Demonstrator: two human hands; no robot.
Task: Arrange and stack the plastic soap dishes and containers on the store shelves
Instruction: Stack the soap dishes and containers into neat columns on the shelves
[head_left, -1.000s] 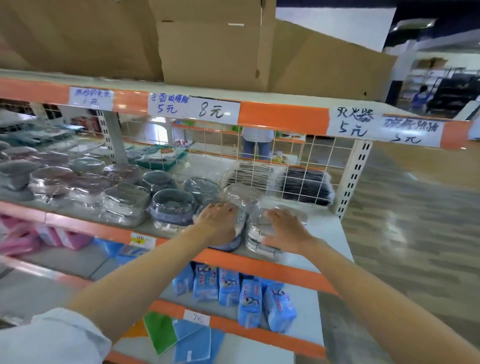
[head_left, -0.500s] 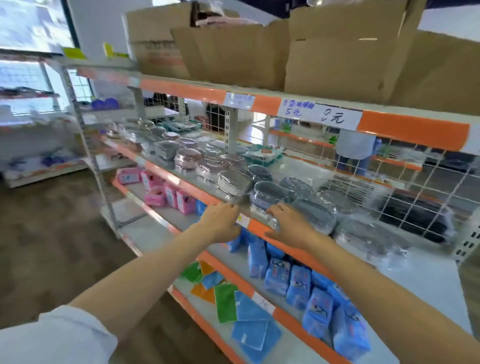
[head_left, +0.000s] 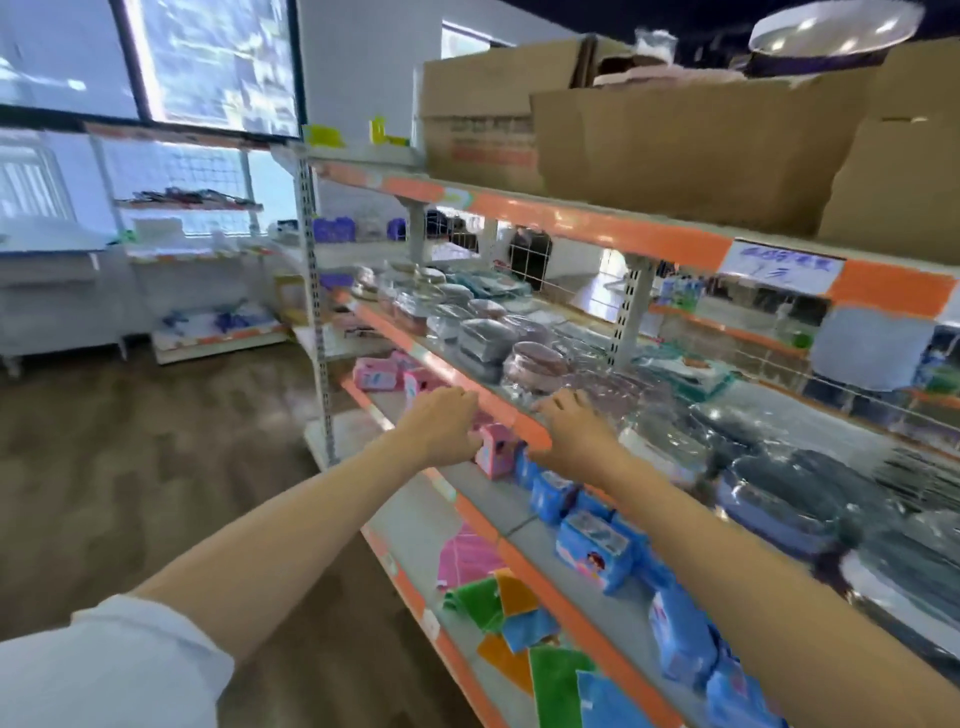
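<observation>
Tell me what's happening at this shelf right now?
A person is reaching both hands toward the orange-edged middle shelf of plastic-wrapped soap dishes and containers. The left hand hovers at the shelf edge with curled fingers, holding nothing visible. The right hand stretches open toward a wrapped pinkish round container. Nothing is lifted.

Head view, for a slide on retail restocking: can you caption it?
Both hands, left and right, reach toward wrapped plastic containers along the orange-edged shelf.
</observation>
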